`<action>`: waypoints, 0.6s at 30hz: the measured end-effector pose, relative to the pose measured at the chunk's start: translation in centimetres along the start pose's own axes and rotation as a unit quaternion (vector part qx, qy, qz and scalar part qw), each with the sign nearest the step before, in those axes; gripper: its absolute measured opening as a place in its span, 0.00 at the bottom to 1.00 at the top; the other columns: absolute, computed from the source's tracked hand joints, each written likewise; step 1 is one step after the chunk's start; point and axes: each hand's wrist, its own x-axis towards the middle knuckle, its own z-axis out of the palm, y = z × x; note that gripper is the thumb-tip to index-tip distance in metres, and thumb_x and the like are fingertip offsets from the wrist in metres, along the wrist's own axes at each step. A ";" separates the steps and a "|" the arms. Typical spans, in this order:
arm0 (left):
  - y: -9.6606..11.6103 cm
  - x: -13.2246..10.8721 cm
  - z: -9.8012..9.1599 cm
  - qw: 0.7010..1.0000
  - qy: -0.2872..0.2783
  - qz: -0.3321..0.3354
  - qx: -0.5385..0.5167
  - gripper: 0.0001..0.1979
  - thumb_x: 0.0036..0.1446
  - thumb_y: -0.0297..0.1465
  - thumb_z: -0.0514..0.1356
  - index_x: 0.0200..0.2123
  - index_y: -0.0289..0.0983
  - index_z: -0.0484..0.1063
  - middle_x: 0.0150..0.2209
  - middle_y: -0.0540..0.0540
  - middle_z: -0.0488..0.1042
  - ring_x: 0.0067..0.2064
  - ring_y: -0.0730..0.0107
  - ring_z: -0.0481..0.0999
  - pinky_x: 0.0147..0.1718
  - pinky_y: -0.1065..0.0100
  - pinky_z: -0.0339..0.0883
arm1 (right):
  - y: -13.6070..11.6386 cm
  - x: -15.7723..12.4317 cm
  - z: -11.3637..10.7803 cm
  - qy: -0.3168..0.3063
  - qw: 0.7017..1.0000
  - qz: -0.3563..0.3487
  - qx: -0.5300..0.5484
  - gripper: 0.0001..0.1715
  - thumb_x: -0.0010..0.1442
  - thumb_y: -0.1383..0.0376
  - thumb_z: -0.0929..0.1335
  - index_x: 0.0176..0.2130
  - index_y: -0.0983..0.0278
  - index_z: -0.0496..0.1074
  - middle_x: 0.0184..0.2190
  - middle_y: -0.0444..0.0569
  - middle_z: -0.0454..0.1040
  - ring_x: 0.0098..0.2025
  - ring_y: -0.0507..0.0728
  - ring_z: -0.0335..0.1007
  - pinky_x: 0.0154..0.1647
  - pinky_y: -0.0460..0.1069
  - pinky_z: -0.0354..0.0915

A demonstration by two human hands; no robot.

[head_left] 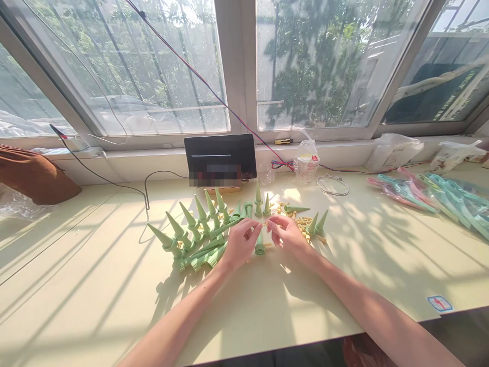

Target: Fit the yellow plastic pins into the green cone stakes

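Note:
My left hand and my right hand meet over the table, thumbs and fingers pinched. Between their fingertips is a small yellow piece, its exact shape too small to tell. Just below lies a green tapered tube, its open ringed end towards me and its far part hidden by my fingers. Left of my left hand, several green cone-topped pieces stand in a slanting row, with loose green tubes in front. By my right hand is a heap of small yellow pieces, with two green cones beside it.
A dark tablet stands behind the green pieces, its cable running left. A bagged cup and a coiled white cable are at the back. Bagged pastel plastic items lie right; a brown bag lies left.

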 end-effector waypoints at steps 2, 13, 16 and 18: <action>0.0 0.0 0.0 1.000 0.004 0.002 0.001 0.14 0.65 0.38 0.55 0.30 0.37 0.72 0.27 0.51 0.64 0.24 0.77 0.58 0.23 0.71 0.53 | 0.0 0.0 0.0 0.011 1.000 0.007 0.020 0.21 0.61 0.50 0.68 0.30 0.64 0.68 0.24 0.41 0.67 0.16 0.45 0.58 0.17 0.44 0.53; 0.1 -0.1 0.0 1.000 0.001 0.009 0.006 0.10 0.64 0.36 0.56 0.34 0.38 0.73 0.30 0.51 0.68 0.21 0.80 0.58 0.23 0.72 0.55 | 0.1 0.1 -0.1 0.021 0.999 0.012 0.043 0.26 0.59 0.45 0.68 0.27 0.64 0.67 0.22 0.40 0.63 0.17 0.46 0.58 0.16 0.45 0.52; 0.1 -0.2 0.0 1.000 0.000 0.010 0.004 0.09 0.63 0.37 0.57 0.37 0.38 0.73 0.33 0.51 0.70 0.20 0.81 0.59 0.23 0.71 0.57 | -0.1 0.1 0.0 0.018 0.999 0.017 0.043 0.26 0.58 0.44 0.69 0.28 0.64 0.67 0.22 0.40 0.65 0.16 0.46 0.57 0.16 0.45 0.52; 0.1 -0.2 0.0 1.000 -0.001 0.009 0.002 0.09 0.63 0.37 0.57 0.39 0.39 0.73 0.34 0.51 0.71 0.20 0.81 0.59 0.23 0.71 0.58 | -0.2 0.0 0.0 0.012 0.999 0.017 0.039 0.27 0.58 0.44 0.68 0.27 0.64 0.67 0.22 0.40 0.65 0.16 0.46 0.57 0.17 0.45 0.53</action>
